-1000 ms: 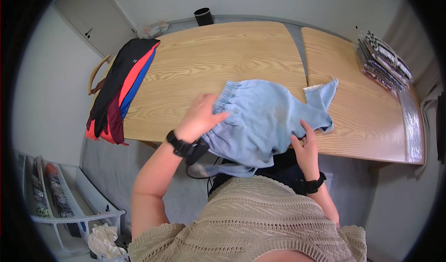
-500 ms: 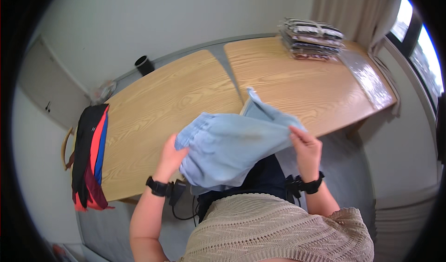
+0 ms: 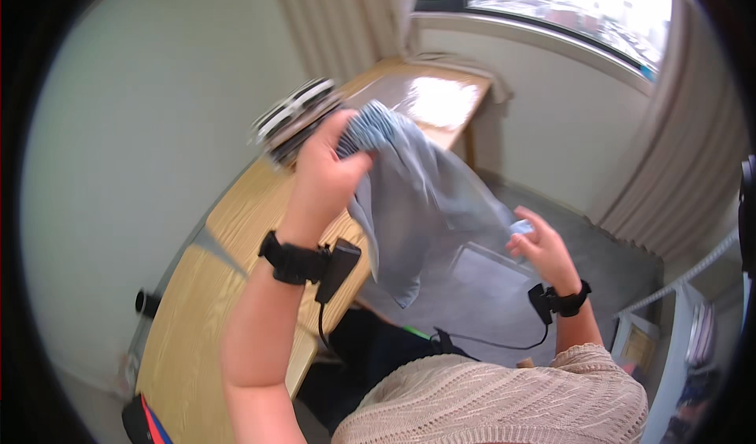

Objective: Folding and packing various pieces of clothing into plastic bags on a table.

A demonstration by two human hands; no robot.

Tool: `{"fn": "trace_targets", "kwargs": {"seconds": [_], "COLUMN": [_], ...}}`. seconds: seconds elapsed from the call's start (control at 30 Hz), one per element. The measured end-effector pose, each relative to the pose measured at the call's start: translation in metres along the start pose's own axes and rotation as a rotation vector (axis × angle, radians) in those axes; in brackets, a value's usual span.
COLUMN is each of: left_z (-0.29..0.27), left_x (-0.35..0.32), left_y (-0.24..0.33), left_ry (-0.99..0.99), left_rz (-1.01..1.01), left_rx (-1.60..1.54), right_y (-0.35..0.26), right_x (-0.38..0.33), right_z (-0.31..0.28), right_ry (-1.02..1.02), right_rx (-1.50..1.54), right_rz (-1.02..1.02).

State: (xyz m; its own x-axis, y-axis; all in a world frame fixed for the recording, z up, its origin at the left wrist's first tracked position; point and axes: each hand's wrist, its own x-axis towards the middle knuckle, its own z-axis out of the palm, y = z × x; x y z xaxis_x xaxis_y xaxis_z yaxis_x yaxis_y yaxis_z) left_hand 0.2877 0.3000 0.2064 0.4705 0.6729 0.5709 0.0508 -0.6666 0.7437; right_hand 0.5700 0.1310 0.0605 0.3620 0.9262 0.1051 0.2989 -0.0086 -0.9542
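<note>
A pair of light blue denim pants [image 3: 417, 184] with a gathered elastic waistband hangs in the air between my hands. My left hand [image 3: 332, 164] is closed on the waistband, raised over the table. At the lower right, my right hand [image 3: 542, 245] grips the end of one leg between thumb and fingers. The other leg hangs loose, its hem above the floor. Motion blurs part of the cloth. Each wrist wears a black strap with a small dark device.
The wooden table [image 3: 189, 302] runs along my left, bearing a stack of folded clothes [image 3: 295, 121] and clear plastic film [image 3: 441, 101] at its far end. Dark and coloured garments [image 3: 143, 420] show at the lower left. At the right stands a shelf [image 3: 669, 349] with folded cloth.
My view has swung right toward the window and shelf. The pants have been lifted off the table side and carried right, waistband raised in my left hand, one leg pulled out by my right.
</note>
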Motion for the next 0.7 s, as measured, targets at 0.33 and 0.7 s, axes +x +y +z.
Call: {"fn": "trace_targets", "kwargs": {"seconds": [0.33, 0.7], "left_z": [0.148, 0.114], "left_x": [-0.045, -0.08], "left_y": [-0.002, -0.037], "left_ry": [-0.632, -0.556], "left_rz": [0.247, -0.011], "left_rx": [0.231, 0.314], "right_y": [0.057, 0.081], "right_x": [0.001, -0.009], "right_z": [-0.019, -0.018], "right_ry": [0.054, -0.166], "right_rx": [0.314, 0.51], "right_rz": [-0.126, 0.041]}}
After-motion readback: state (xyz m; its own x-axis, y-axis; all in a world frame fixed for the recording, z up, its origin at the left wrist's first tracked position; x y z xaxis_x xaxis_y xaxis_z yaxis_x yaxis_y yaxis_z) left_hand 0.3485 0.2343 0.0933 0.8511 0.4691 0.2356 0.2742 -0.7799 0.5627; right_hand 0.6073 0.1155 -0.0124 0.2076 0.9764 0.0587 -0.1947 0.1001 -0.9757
